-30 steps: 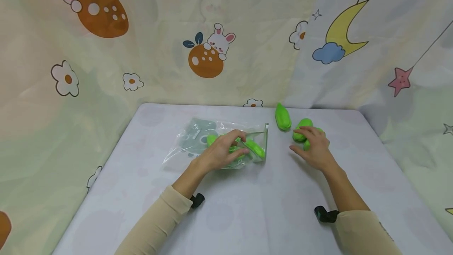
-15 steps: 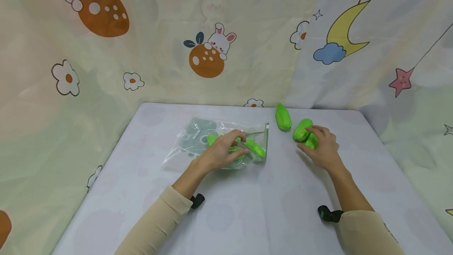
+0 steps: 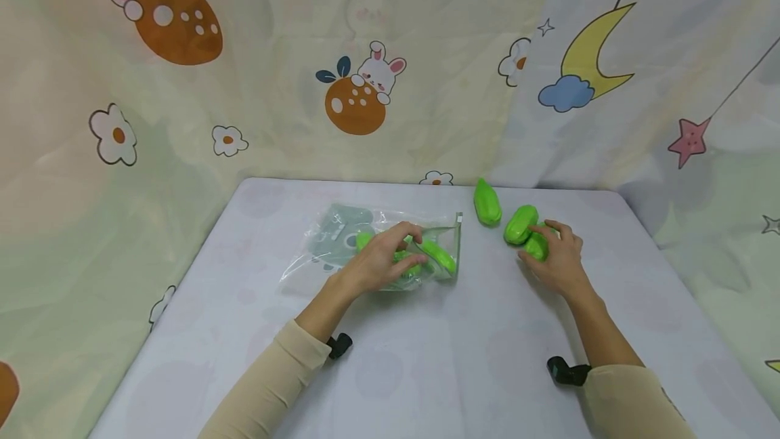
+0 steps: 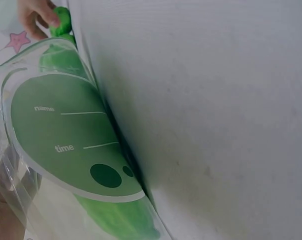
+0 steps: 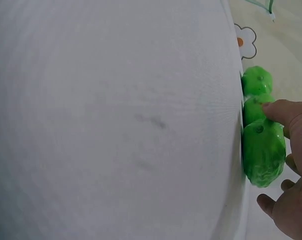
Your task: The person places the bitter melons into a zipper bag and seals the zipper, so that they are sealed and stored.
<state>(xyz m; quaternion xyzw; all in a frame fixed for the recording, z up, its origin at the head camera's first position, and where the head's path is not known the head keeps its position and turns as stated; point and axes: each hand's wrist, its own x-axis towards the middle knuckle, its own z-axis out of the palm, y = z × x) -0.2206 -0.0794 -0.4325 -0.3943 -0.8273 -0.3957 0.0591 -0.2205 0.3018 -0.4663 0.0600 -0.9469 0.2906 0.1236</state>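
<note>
At mid-table lies a clear zip bag [image 3: 317, 259] with a pale green print and several bright green vegetables [image 3: 437, 255] inside; their exact kind is unclear. My left hand [image 3: 386, 256] holds the bag near its mouth, thumb and fingers apart with plastic between them. In the left wrist view the bag's green label [image 4: 66, 130] reads "name" and "time", and covers part of that hand. To the right, my right hand [image 3: 557, 256] curls thumb and fingers around a ridged green vegetable [image 5: 263, 152]. Another green vegetable [image 3: 521, 224] lies against it.
A third loose green vegetable [image 3: 487, 202] lies near the table's back edge. The table [image 3: 426, 371] has a white cloth. A patterned cloth backdrop [image 3: 274, 87] hangs behind it. Black wrist cameras [image 3: 568, 371] stick out by both sleeves.
My right hand has moved slightly right, from over the grouped vegetables to around the nearest one, its fingers lower. My left hand and the bag have stayed nearly still.
</note>
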